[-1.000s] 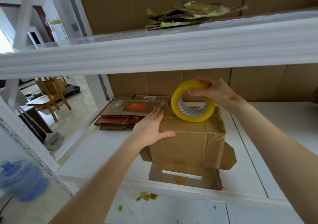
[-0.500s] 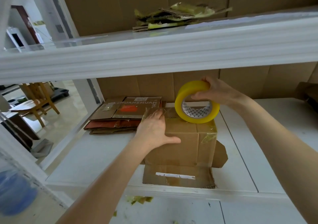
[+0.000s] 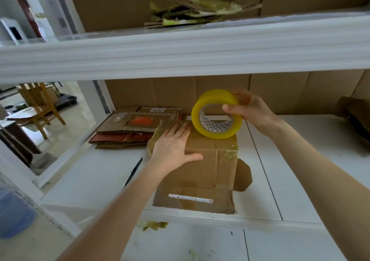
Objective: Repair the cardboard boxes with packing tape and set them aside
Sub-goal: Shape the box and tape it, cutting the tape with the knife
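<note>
Cardboard box (image 3: 208,166) upright on white shelf (image 3: 96,176), bottom flaps splayed. Left hand (image 3: 173,147) flat on box top, fingers straight, thumb over front edge. Right hand (image 3: 247,108) grasps yellow tape roll (image 3: 217,114), roll touching box top at right rear.

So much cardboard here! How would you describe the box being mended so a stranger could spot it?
Find the lower white shelf; near its front edge stands a brown cardboard box, the left hand flat on its top and the right hand holding a yellow tape roll there. Unlike the flattened cartons stacked to its left, it stands assembled, flaps splayed at its base.
</note>
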